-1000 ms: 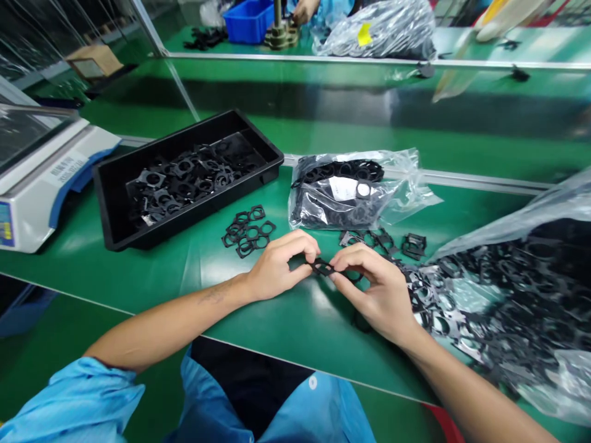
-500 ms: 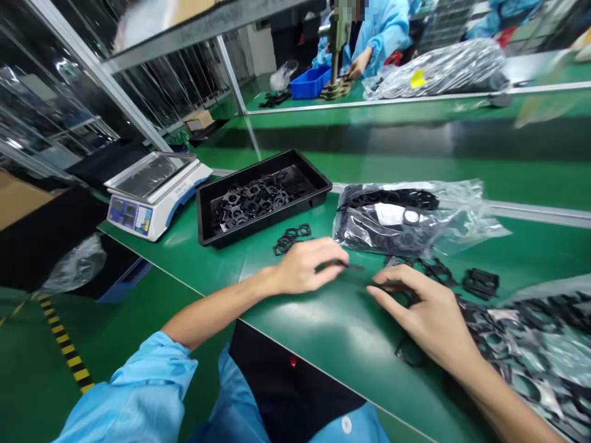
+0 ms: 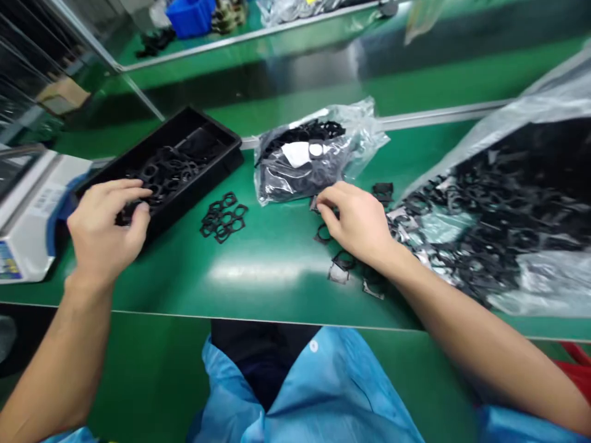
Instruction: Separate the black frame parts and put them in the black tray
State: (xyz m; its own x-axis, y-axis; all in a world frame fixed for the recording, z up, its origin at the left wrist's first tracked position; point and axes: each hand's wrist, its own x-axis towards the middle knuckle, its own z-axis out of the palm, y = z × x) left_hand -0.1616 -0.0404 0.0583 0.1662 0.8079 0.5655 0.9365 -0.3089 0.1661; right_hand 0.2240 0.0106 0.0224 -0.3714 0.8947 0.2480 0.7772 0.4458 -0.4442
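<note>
My left hand [image 3: 111,221] is over the near left end of a black tray [image 3: 217,169]. Its thumb and fingers are apart, and I see nothing held between them. Inside the tray lie many thin black ring-shaped parts [image 3: 170,172]. To the right, my right hand [image 3: 355,218] has its fingers curled and pinched at a small black frame-like part [image 3: 314,203], mostly hidden by the fingertips. Close below that hand, loose black parts [image 3: 323,232] lie on the green table [image 3: 277,289]. A small cluster of black ring frames [image 3: 224,216] rests between my hands.
A clear bag of black parts [image 3: 300,166] lies behind the hands. At right, a large open plastic bag [image 3: 530,277] spills many black parts. A white scale [image 3: 28,246] stands at the left edge. Beyond the rail is a blue bin [image 3: 190,17].
My left hand has moved left from the table's middle to the tray; the thin black part it held no longer shows. My right hand is at the loose parts. The view has turned right and down.
</note>
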